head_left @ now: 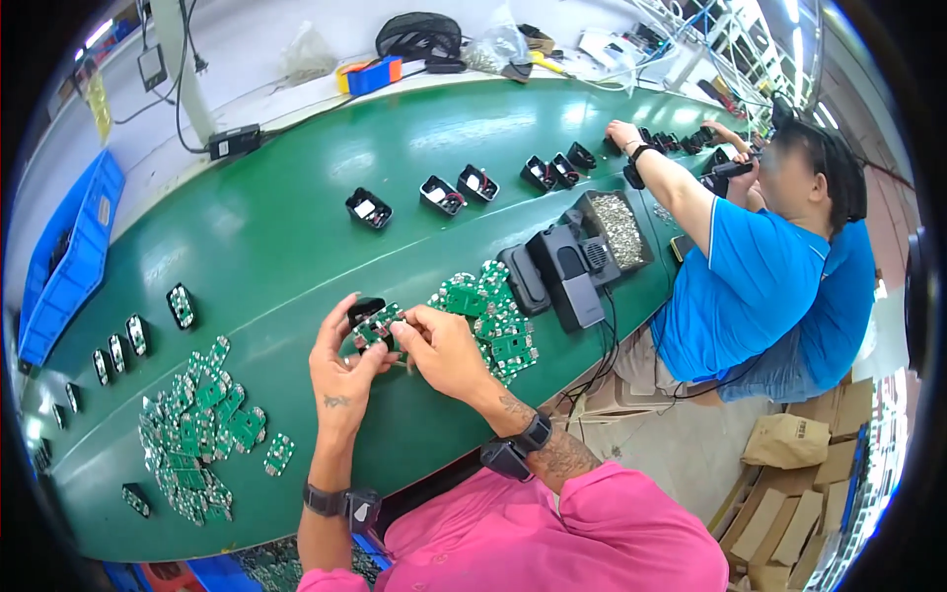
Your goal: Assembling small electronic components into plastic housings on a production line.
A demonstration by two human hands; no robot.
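Your two hands meet just above the green surface (296, 266), with the green circuit board (375, 330) between them. Your left hand (342, 357) is curled around the black housing (366, 307), its thumb up against the board; your right hand (440, 345) has thumb and fingertips closed on the board's right edge. The board lies across the housing's near side, its long axis seeming to slant from lower left to upper right; whether it sits inside the rim or only against it, you cannot tell from here. One circuit-board pile (498, 321) lies just beyond your right hand, so that hand is nearer it; another board heap (202, 424) spreads left of your left forearm.
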